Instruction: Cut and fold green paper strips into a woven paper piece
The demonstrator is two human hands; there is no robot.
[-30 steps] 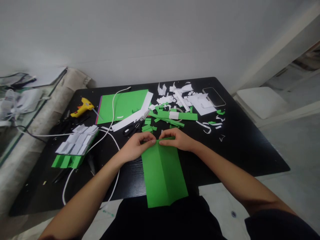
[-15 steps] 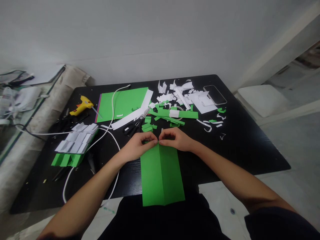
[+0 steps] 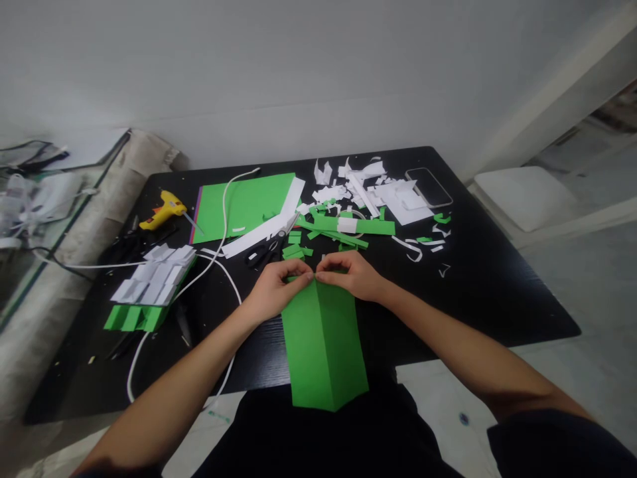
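Note:
A green sheet of paper (image 3: pixel 326 345) with a lengthwise crease hangs toward me over the table's front edge. My left hand (image 3: pixel 281 287) pinches its far edge just left of the crease. On the other side of the crease, my right hand (image 3: pixel 352 275) pinches the same edge, the fingertips of both hands nearly meeting. Black-handled scissors (image 3: pixel 269 254) lie just beyond my left hand, beside small green paper pieces (image 3: pixel 296 251).
On the black table (image 3: pixel 478 285) lie a yellow glue gun (image 3: pixel 164 211), folded white paper pieces (image 3: pixel 154 282), a white cable (image 3: pixel 231 279), green sheets (image 3: pixel 243 202), a white strip (image 3: pixel 259 237), a heap of white scraps (image 3: pixel 358 186) and a phone (image 3: pixel 428 187).
The green sheet bends more sharply along its crease, its near end drawn narrower. Both hands stay pinched on the far edge, having shifted only slightly away from me.

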